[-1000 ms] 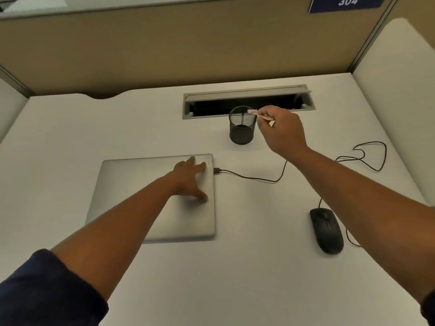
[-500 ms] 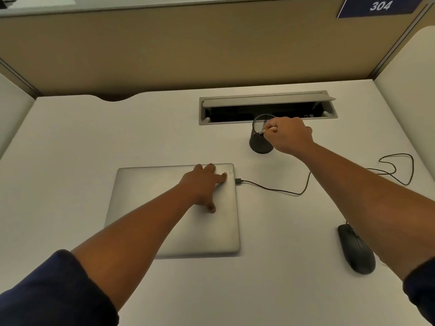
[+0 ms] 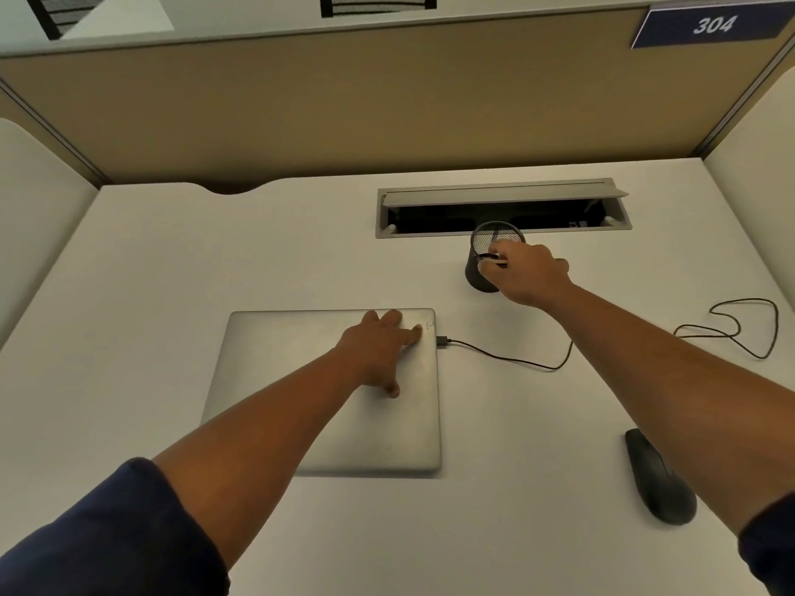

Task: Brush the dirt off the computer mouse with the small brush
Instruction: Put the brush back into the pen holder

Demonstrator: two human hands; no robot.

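Your right hand point(image 3: 527, 273) pinches a small pale-handled brush point(image 3: 494, 261) at the rim of the black mesh pen cup point(image 3: 490, 255). Your left hand point(image 3: 378, 346) rests flat on the closed silver laptop point(image 3: 301, 380). The black computer mouse point(image 3: 660, 481) lies well apart, near you, not yet brushed.

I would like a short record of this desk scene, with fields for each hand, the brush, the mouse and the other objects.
left hand: left hand rests flat on the closed laptop
right hand: right hand pinches the small brush at the rim of the mesh pen cup
mouse: computer mouse lies untouched on the desk, near the right forearm
cable: cable is plugged into the laptop's right side
behind cup: open cable tray
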